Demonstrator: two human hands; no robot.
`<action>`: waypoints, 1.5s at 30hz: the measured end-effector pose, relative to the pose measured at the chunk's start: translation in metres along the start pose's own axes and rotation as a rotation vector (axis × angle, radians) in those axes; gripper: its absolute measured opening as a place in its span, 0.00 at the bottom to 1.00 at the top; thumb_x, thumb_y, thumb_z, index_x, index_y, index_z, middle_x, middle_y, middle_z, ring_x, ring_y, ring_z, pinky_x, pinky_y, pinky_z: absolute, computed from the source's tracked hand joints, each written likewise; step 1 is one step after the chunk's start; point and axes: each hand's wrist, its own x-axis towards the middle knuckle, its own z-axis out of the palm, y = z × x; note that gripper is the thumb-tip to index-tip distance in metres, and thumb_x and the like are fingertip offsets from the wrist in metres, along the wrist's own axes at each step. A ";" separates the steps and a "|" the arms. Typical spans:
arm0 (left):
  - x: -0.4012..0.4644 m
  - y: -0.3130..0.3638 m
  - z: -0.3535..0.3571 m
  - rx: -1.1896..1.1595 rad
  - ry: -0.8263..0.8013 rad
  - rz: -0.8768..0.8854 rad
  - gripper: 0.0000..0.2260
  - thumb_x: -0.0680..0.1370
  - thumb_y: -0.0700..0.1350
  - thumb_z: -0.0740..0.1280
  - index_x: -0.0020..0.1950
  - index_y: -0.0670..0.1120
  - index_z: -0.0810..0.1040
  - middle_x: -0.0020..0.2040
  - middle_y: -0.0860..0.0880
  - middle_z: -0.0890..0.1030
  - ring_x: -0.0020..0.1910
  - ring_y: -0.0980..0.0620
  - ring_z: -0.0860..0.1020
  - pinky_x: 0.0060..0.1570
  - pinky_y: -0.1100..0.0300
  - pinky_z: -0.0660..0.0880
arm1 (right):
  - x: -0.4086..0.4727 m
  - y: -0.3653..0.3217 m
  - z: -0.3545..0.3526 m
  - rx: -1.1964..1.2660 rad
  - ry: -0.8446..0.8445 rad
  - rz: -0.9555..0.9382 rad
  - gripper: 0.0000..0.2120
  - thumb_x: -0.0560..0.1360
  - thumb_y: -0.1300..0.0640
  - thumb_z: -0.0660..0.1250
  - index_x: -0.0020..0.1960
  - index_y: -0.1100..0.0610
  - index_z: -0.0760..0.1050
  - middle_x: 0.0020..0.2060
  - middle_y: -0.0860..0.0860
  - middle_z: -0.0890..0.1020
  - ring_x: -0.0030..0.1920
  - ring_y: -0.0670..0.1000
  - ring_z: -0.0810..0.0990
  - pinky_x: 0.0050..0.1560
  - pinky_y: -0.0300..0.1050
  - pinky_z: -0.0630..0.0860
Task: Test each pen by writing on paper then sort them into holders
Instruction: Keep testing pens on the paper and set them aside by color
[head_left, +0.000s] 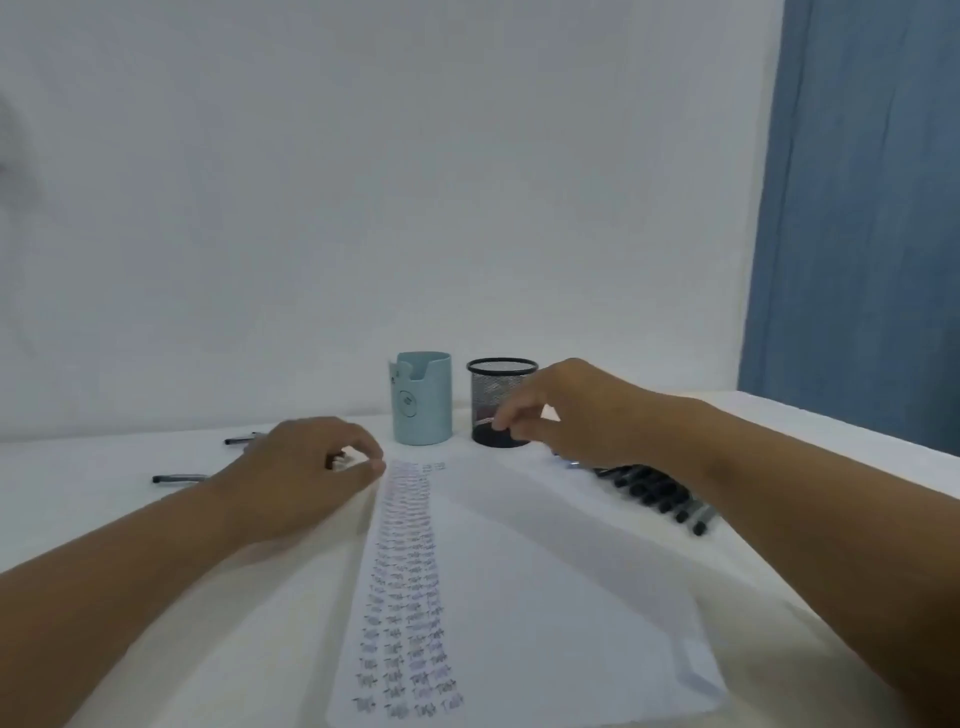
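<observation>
A pale teal plastic cylindrical holder (422, 399) stands at nine o'clock of a black wire-mesh round holder (500, 401). The white paper sheet (545, 587) bears columns of dark and bluish handwritten words. Black-capped pens (655, 493) lie at four o'clock of the mesh holder on the white table (104, 525); a blue curtain (857, 218) hangs at two o'clock.

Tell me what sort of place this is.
Probably a plain desk set up for a pen-testing job: a white table against a bare wall, a paper sheet filled with rows of test writing, and two pen holders, teal and black mesh.
</observation>
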 end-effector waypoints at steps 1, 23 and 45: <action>0.003 -0.005 -0.007 0.018 0.018 -0.019 0.03 0.77 0.51 0.72 0.45 0.60 0.82 0.49 0.63 0.83 0.52 0.60 0.79 0.58 0.56 0.75 | 0.010 -0.009 0.008 -0.009 -0.025 -0.020 0.09 0.80 0.56 0.67 0.57 0.48 0.83 0.47 0.42 0.82 0.45 0.39 0.80 0.49 0.33 0.74; 0.018 -0.081 -0.037 0.246 0.068 -0.009 0.13 0.79 0.42 0.70 0.43 0.61 0.77 0.42 0.57 0.77 0.38 0.64 0.74 0.40 0.72 0.66 | 0.070 -0.025 0.096 -0.014 -0.001 -0.172 0.05 0.78 0.49 0.67 0.48 0.47 0.81 0.43 0.42 0.82 0.40 0.38 0.74 0.45 0.37 0.71; -0.006 0.005 -0.001 -0.766 0.176 -0.235 0.06 0.73 0.34 0.75 0.48 0.40 0.82 0.43 0.43 0.87 0.45 0.49 0.84 0.58 0.50 0.79 | 0.056 -0.056 0.063 1.716 0.020 0.381 0.21 0.83 0.44 0.55 0.52 0.55 0.83 0.38 0.57 0.85 0.31 0.54 0.81 0.36 0.43 0.75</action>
